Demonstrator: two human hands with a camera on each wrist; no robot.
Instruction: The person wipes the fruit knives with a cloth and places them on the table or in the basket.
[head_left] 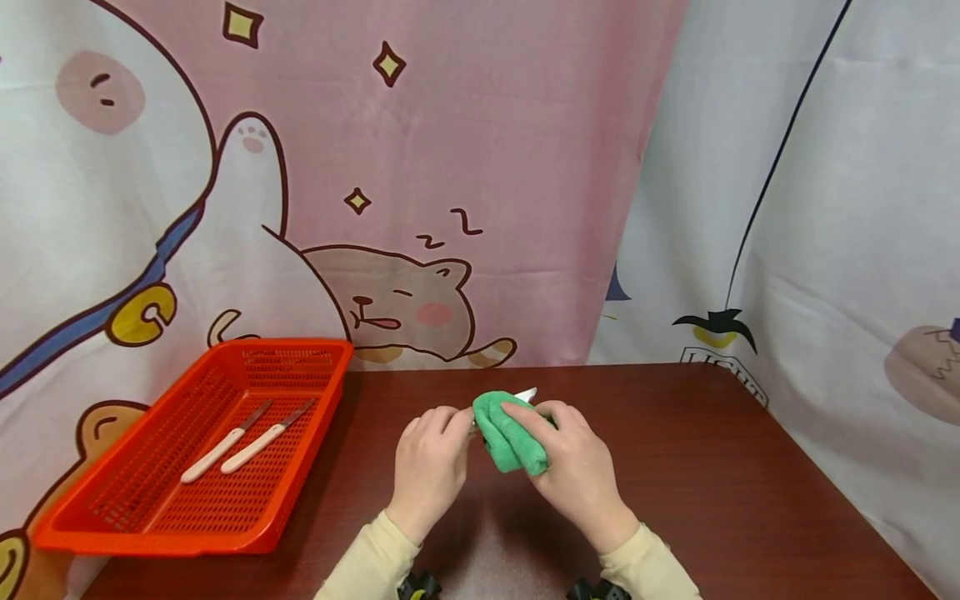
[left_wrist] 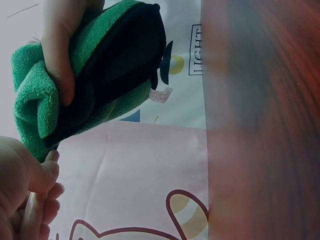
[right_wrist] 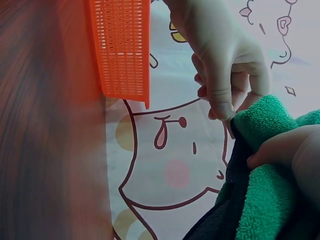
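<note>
My left hand (head_left: 433, 454) grips a knife by its pale handle (left_wrist: 33, 216), which shows below the fingers in the left wrist view. A small strip of the blade shows at the fingertips; the rest is hidden in the cloth. A folded green towel (head_left: 504, 429), dark on its other face, wraps round it. My right hand (head_left: 573, 458) holds this towel, thumb pressed on the fluffy green side (right_wrist: 270, 200). A white label (left_wrist: 161, 95) sticks out from the towel's edge. Both hands are close together above the table.
An orange-red mesh basket (head_left: 277, 517) stands at the left of the brown table (head_left: 712, 467). Two knives with pale handles, a left one (head_left: 225, 442) and a right one (head_left: 266, 437), lie side by side in it. A printed curtain (head_left: 510, 167) hangs behind.
</note>
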